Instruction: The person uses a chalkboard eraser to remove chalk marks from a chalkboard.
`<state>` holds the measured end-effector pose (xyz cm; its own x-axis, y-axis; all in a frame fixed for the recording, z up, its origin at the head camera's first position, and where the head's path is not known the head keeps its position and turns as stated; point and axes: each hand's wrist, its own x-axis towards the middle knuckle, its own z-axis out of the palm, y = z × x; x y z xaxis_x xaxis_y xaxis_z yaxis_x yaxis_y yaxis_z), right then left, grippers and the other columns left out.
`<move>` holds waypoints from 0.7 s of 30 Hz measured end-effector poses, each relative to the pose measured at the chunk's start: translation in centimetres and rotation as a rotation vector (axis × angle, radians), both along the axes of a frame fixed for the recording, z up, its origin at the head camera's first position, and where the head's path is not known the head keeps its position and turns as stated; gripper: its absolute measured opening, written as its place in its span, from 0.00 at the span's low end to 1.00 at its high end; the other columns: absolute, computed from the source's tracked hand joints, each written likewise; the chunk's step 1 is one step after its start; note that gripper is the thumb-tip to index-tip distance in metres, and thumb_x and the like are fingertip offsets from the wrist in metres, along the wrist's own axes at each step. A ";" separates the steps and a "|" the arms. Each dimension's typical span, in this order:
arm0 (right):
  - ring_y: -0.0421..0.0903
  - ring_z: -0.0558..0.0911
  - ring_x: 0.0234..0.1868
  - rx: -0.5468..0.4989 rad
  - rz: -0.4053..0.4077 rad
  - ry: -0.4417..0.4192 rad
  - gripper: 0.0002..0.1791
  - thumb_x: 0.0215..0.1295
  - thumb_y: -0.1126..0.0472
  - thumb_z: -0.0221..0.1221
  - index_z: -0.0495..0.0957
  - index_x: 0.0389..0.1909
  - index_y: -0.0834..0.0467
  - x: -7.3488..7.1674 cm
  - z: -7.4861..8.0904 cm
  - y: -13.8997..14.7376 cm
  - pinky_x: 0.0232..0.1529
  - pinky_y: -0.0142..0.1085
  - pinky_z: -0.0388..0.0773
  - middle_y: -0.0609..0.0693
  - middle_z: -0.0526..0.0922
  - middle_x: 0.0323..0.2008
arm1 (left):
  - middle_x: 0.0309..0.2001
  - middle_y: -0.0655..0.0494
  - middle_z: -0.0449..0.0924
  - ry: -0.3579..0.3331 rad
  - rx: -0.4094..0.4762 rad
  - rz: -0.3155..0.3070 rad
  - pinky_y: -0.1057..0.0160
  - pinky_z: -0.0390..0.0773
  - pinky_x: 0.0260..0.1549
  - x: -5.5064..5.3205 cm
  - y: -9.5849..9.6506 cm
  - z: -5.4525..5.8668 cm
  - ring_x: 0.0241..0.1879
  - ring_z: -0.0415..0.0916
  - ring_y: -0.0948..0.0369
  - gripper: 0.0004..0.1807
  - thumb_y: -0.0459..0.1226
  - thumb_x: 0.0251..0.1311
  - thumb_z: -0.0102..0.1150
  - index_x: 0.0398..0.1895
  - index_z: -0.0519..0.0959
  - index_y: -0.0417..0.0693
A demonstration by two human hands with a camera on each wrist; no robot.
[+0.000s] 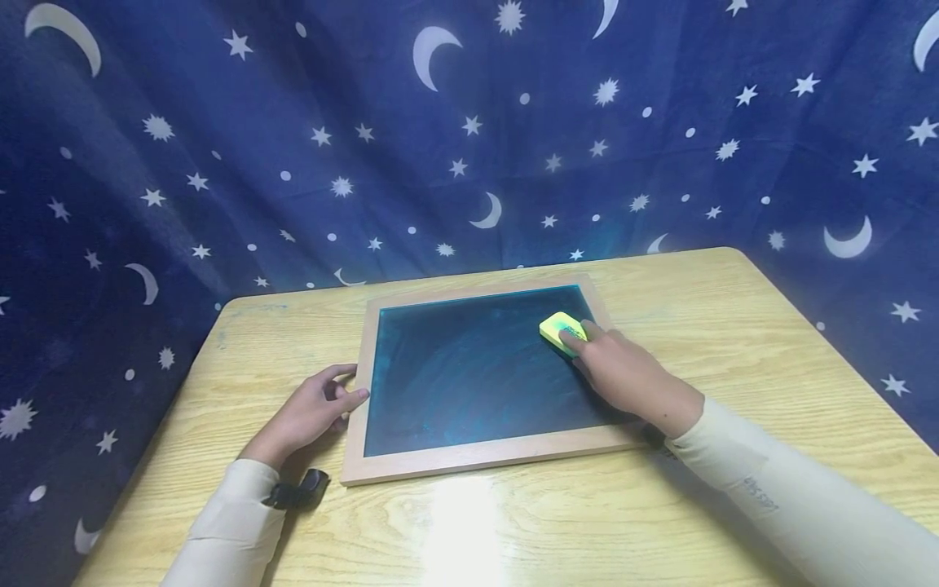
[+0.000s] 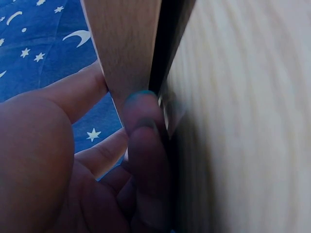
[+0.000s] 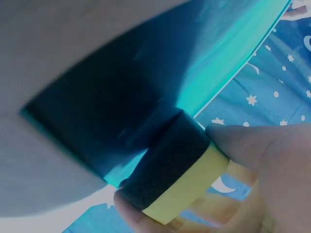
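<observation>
A small chalkboard [image 1: 469, 375] with a light wooden frame [image 1: 499, 451] lies on the table, its dark surface hazed with bluish chalk smears. My right hand [image 1: 623, 371] grips a yellow chalkboard eraser [image 1: 561, 326] near the board's upper right. In the right wrist view, thumb and fingers pinch the sides of the eraser [image 3: 189, 184], its black felt facing the board. At the frame's left side, my left hand [image 1: 311, 412] holds the edge with its thumb on the wood. The left wrist view shows fingers [image 2: 143, 111] against the frame's side, by the tabletop.
The light wood-grain table [image 1: 257, 359] bears faint blue chalk marks [image 1: 253, 311] at its back left. A dark blue curtain [image 1: 411, 155] with white moons and stars hangs behind and at both sides. A black wrist strap [image 1: 297, 491] sits on the left sleeve.
</observation>
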<state>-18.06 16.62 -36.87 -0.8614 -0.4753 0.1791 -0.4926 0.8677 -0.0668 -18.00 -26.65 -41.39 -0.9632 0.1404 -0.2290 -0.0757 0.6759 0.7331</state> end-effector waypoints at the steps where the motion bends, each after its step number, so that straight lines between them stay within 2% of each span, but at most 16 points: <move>1: 0.59 0.79 0.29 -0.003 0.001 0.001 0.22 0.68 0.71 0.56 0.77 0.62 0.59 0.0 0.0 0.0 0.32 0.54 0.81 0.69 0.79 0.45 | 0.35 0.49 0.78 0.001 0.000 0.000 0.60 0.77 0.29 0.0 0.0 0.0 0.25 0.77 0.58 0.42 0.52 0.67 0.61 0.75 0.59 0.39; 6: 0.54 0.75 0.25 0.004 0.009 0.015 0.21 0.67 0.72 0.56 0.78 0.60 0.59 0.0 0.3 -0.2 0.26 0.49 0.79 0.64 0.78 0.39 | 0.35 0.49 0.78 0.003 -0.003 0.000 0.60 0.77 0.29 0.0 0.0 0.1 0.25 0.77 0.58 0.41 0.52 0.67 0.61 0.75 0.59 0.39; 13: 0.65 0.82 0.34 0.054 0.013 0.042 0.22 0.65 0.73 0.57 0.78 0.60 0.61 0.1 0.4 -1.3 0.36 0.56 0.82 0.75 0.79 0.51 | 0.36 0.49 0.77 0.002 0.004 0.000 0.60 0.78 0.29 0.1 0.0 0.1 0.26 0.77 0.58 0.41 0.52 0.67 0.61 0.75 0.59 0.39; 17: 0.66 0.83 0.36 0.081 0.023 0.063 0.22 0.64 0.72 0.59 0.78 0.60 0.60 0.2 0.3 -2.3 0.37 0.55 0.83 0.75 0.78 0.53 | 0.35 0.50 0.77 0.005 0.002 -0.001 0.60 0.78 0.29 0.1 0.0 0.0 0.26 0.77 0.59 0.41 0.52 0.67 0.61 0.75 0.59 0.39; 21: 0.68 0.83 0.40 0.112 0.029 0.047 0.24 0.65 0.73 0.59 0.77 0.62 0.60 0.3 0.3 -3.3 0.38 0.55 0.83 0.74 0.77 0.57 | 0.35 0.50 0.77 0.004 0.002 0.000 0.60 0.77 0.30 -0.1 -0.1 -0.1 0.26 0.77 0.59 0.42 0.52 0.67 0.61 0.75 0.59 0.40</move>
